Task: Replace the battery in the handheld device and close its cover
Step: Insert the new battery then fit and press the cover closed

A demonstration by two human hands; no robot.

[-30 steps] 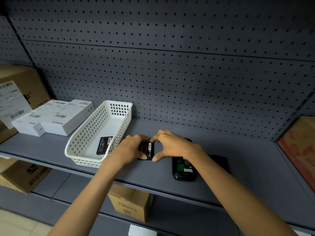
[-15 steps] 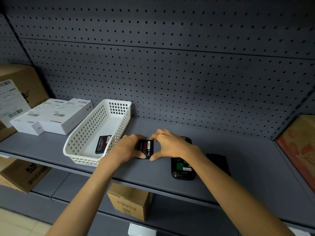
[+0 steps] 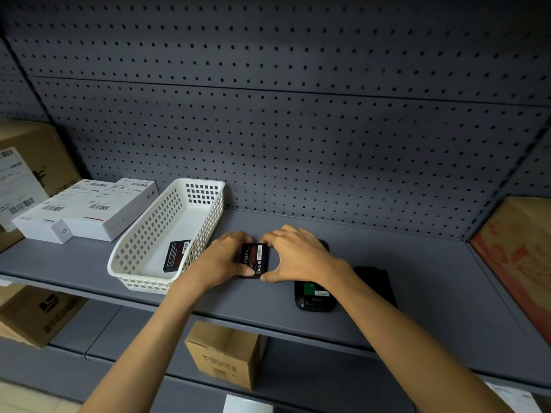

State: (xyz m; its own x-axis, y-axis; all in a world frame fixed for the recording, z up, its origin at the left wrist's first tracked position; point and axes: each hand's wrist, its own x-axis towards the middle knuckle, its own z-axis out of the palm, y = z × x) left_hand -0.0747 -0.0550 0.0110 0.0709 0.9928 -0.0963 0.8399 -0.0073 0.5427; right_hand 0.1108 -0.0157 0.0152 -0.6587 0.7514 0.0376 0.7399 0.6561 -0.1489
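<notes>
A black battery (image 3: 255,259) with a dark red label is held just above the grey shelf (image 3: 417,281). My left hand (image 3: 222,257) grips its left edge, and my right hand (image 3: 298,253) pinches its right edge between thumb and fingers. The black handheld device (image 3: 314,296) lies open on the shelf under my right wrist, its green inside showing. Its black cover (image 3: 377,286) lies flat to the right of it. A second black battery (image 3: 176,255) rests inside the white basket (image 3: 143,281).
White boxes (image 3: 86,213) with barcode labels sit left of the basket. A cardboard box (image 3: 32,162) stands at far left, another box (image 3: 518,251) at far right. A perforated panel (image 3: 298,129) backs the shelf. Cardboard boxes (image 3: 223,353) sit on the lower shelf.
Both hands stay on the battery in nearly the same spot; the view has shifted slightly. Nothing else has moved.
</notes>
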